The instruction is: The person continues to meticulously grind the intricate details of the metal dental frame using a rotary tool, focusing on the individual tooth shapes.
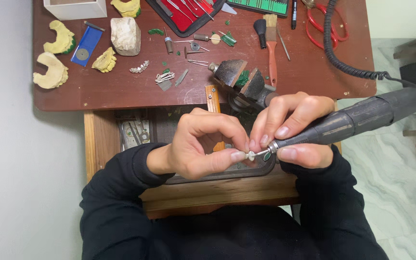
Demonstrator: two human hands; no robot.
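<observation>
You are pinching a small white tooth piece (250,155) in your left hand (196,147), fingertips closed tight on it, over the open drawer (136,132) below the table's front edge. Your right hand (292,130) is wrapped around the grey handpiece (357,119), its bur tip touching the piece. Risk, as I judge it: the bur is working just beside your left thumb, so a slip could nick it or flick the piece into the drawer
</observation>
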